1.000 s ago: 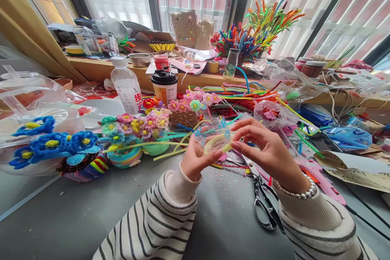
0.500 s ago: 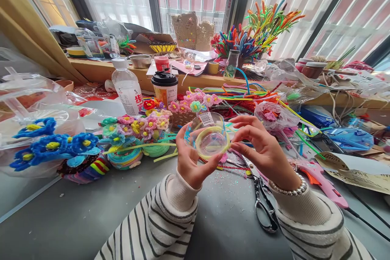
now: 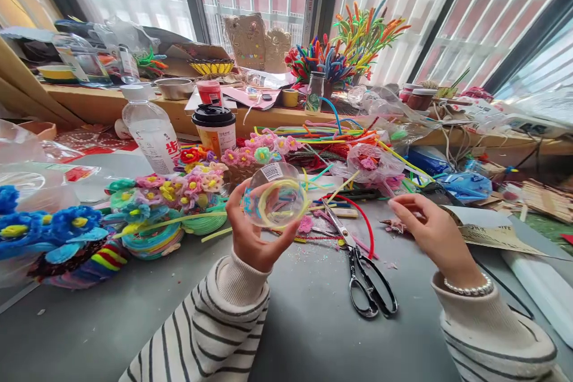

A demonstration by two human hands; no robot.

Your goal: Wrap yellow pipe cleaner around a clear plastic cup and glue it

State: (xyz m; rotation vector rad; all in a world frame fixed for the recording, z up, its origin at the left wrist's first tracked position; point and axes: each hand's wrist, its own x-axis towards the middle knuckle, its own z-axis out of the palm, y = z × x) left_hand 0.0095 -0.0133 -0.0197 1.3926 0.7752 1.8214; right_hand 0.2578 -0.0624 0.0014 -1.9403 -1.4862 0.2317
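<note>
My left hand [image 3: 255, 233] is wrapped round a clear plastic cup [image 3: 255, 194], tilted with its round end towards me. A pale yellow fuzzy ring [image 3: 301, 210] circles the cup, and a barcode label shows on its top side. Off to the right, my right hand [image 3: 436, 239] has its fingers curled. A small pinkish tip [image 3: 396, 225] pokes out beside its fingers; whatever the fingers hold is hidden. Between the hands lie black-handled scissors [image 3: 364, 274] with their blades pointing away, beside a red fuzzy stem [image 3: 367, 224].
Blue fuzzy flowers [image 3: 76, 221] and pastel flowers [image 3: 179, 185] stand at the left. Behind are a water bottle [image 3: 150, 134], a lidded cup [image 3: 215, 131] and a pile of coloured stems [image 3: 308, 134]. Blue packets [image 3: 465, 186] and paper [image 3: 496, 233] lie to the right.
My right hand has left the cup and moved right and down, where the pink glue gun lay. The gun's body no longer shows. The view has shifted right; my left hand keeps the cup.
</note>
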